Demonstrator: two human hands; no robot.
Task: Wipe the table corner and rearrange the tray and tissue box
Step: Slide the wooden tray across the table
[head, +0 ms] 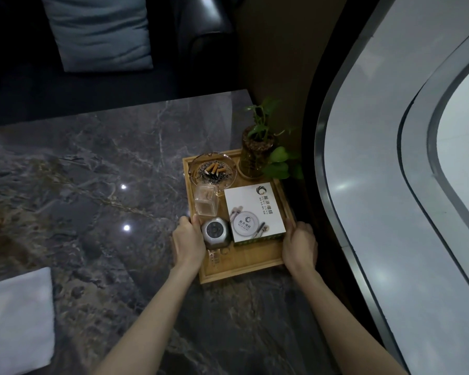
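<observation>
A wooden tray [244, 269] lies at the right edge of the dark marble table [92, 185]. My left hand [188, 242] grips the tray's left rim and my right hand [299, 246] grips its right rim. On the tray stands a white tissue box [252, 212] with a printed logo, toward the right. A glass ashtray [213, 169] with cigarette butts, a small clear glass holder [206, 203] and a round silver device [215, 231] share the tray's left side. A white cloth [16, 320] lies on the table at the lower left.
A potted green plant [257, 155] in a glass jar stands at the tray's far right corner. Beyond the table is a dark leather sofa [201, 28] with a blue-grey cushion [98, 31]. A curved window frame [344, 212] runs close along the right.
</observation>
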